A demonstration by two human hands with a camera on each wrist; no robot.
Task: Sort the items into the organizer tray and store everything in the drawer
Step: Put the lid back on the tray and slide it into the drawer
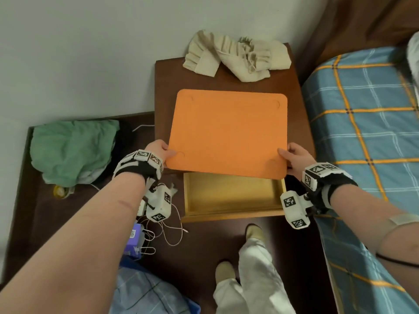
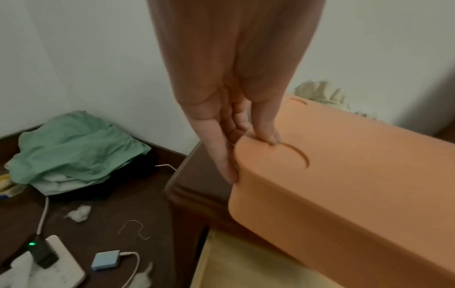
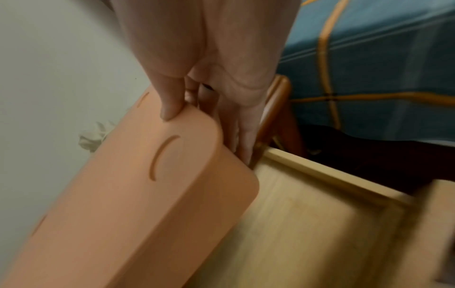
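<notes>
Both hands gripping upturned orange tray over bare drawer.

Head view: set high, faced steeply down; both forearms, the orange tray, the open drawer, the bed and the floor are taken in from a moderate distance.
Left wrist view: set close, directed along the fingers at the tray's left corner.
Right wrist view: set close at the right corner, blurred.
Shared by all three: tray and drawer.
</notes>
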